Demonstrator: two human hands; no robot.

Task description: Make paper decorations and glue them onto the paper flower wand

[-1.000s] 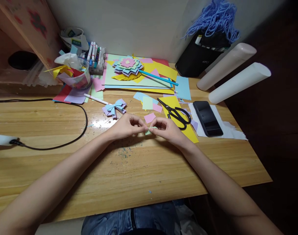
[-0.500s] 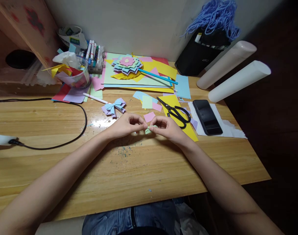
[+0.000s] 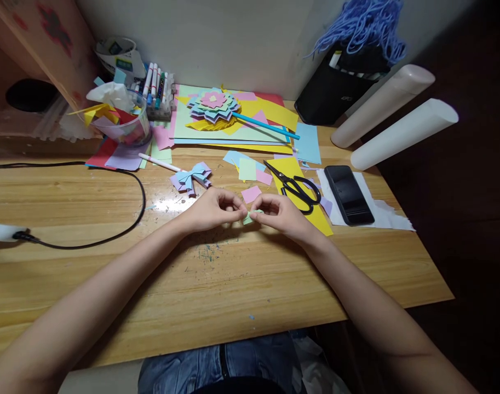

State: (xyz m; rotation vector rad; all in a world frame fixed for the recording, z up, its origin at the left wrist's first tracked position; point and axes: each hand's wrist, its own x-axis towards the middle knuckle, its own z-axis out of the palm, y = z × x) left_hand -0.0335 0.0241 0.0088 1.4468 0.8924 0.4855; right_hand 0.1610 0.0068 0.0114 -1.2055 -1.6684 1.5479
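A small piece of light green paper is pinched between the fingers of both hands, just above the table. My left hand is closed on its left side, thumb against forefinger. On the other side my right hand grips it in the same kind of pinch. The fingertips hide much of the paper, which looks folded. Just beyond the fingers lies a pink paper square. Black-handled scissors rest on a yellow sheet beyond my right hand. A blue and purple paper bow lies beyond my left hand.
At the back, a layered paper flower on a blue stick lies on stacked coloured sheets. A tub of scraps and markers stand left. To the right are a phone and white rolls. A black cable loops at left.
Both hands keep their pinch on the green paper and have barely moved. The whole view has shifted very slightly.
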